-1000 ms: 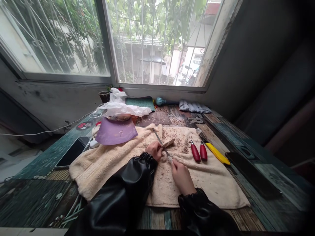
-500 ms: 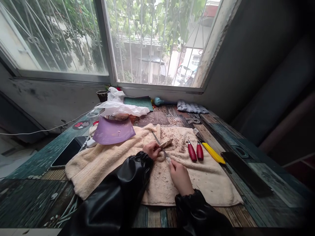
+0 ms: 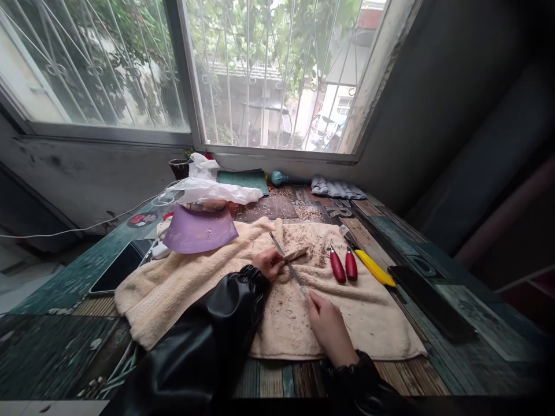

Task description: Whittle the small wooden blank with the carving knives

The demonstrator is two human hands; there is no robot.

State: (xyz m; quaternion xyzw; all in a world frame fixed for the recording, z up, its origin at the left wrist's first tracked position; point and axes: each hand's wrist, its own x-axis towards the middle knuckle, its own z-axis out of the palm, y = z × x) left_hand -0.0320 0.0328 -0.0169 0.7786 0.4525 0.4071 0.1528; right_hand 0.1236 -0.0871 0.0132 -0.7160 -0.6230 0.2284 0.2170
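My left hand (image 3: pixel 267 264) is closed on one end of a small tapered piece of wood (image 3: pixel 296 254), which points to the right. In my right hand (image 3: pixel 328 321) is the pale handle end of a thin flat metal file (image 3: pixel 297 278). The file slants up and left, crossing the wood close to my left fingertips. Both hands are over a beige towel (image 3: pixel 208 292) strewn with brown shavings. Two red-handled carving tools (image 3: pixel 337 266) lie to the right on the towel, with a yellow utility knife (image 3: pixel 373 267) beside them.
A purple sheet (image 3: pixel 200 230) and a white plastic bag (image 3: pixel 221 191) lie at the back left. A tablet (image 3: pixel 122 266) rests on the left, and a dark phone-like slab (image 3: pixel 433 303) on the right. Behind the table is a barred window (image 3: pixel 281 75).
My right hand has drawn the file down and to the right across the wood. My left hand stays nearly in place, and the wood's tip has shifted slightly.
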